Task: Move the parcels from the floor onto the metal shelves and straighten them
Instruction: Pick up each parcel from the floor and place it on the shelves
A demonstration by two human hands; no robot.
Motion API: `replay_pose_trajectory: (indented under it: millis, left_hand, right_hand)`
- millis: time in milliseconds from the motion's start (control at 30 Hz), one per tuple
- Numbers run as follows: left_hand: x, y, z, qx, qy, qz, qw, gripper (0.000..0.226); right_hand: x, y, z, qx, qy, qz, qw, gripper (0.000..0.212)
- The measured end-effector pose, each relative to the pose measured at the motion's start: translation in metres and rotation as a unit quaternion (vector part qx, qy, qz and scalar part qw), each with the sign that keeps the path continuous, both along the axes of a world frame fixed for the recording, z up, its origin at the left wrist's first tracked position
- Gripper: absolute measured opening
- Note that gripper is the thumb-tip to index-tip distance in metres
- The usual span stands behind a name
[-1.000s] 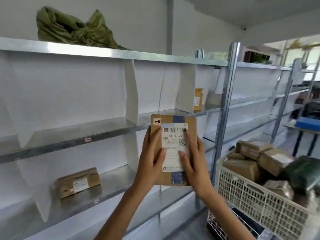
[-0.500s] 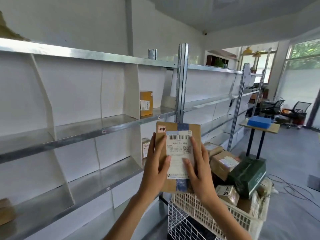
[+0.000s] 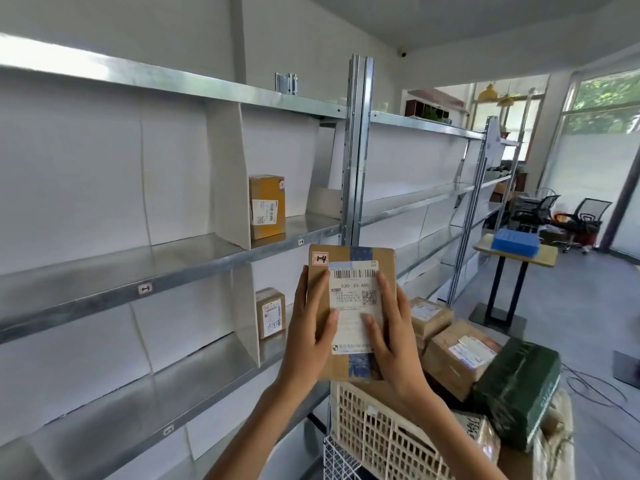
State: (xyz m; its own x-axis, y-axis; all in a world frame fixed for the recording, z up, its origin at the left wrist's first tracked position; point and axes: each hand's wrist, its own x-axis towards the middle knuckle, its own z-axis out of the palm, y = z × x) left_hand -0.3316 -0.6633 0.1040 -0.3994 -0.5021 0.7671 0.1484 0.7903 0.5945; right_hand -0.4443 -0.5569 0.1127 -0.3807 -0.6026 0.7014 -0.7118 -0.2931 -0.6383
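Shelves (image 3: 194, 251) slid left since before; both hands, left (image 3: 308, 341) & right (image 3: 394, 344), still grip parcel (image 3: 349, 271).

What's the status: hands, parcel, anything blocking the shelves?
Left hand and right hand both grip flat brown parcel, label facing camera. Not on metal shelves yet. Path clear; crate of parcels below.

Parcel depot: metal shelves (image 3: 207, 251), basket (image 3: 381, 434) of parcels (image 3: 460, 355).

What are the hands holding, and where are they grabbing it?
A flat cardboard parcel, held upright. The left hand grips its left edge and the right hand its right edge, with thumbs on the white label.
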Motion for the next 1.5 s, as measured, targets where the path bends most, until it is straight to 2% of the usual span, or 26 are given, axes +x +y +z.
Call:
replay_pose_trajectory:
  millis: [300, 567, 900, 1033, 1300, 1500]
  left_hand:
    - [-0.069, -0.092, 0.013, -0.012, 0.015, -0.003, 1.0, 0.059]
    - [-0.139, -0.163, 0.025, -0.039, 0.027, 0.04, 0.998, 0.057]
    - [-0.248, -0.273, 0.059, -0.074, 0.063, 0.124, 0.988, 0.061]
    - [-0.276, -0.322, 0.056, -0.094, 0.046, 0.186, 0.977, 0.058]
    - [-0.291, -0.386, 0.043, -0.102, 0.013, 0.267, 0.958, 0.071]
    - [-0.296, -0.416, 0.039, -0.098, 0.004, 0.323, 0.942, 0.063]
  right_hand:
    - [-0.07, -0.09, 0.016, -0.004, 0.025, -0.022, 0.999, 0.064]
    - [-0.137, -0.167, 0.031, -0.043, 0.03, -0.005, 0.999, 0.066]
    - [-0.262, -0.309, 0.063, -0.084, 0.051, 0.057, 0.994, 0.066]
    - [-0.295, -0.369, 0.062, -0.073, 0.019, 0.112, 0.991, 0.067]
    - [-0.315, -0.459, 0.045, -0.077, 0.012, 0.168, 0.983, 0.067]
    - [-0.317, -0.5, 0.04, -0.1, 0.02, 0.192, 0.976, 0.066]
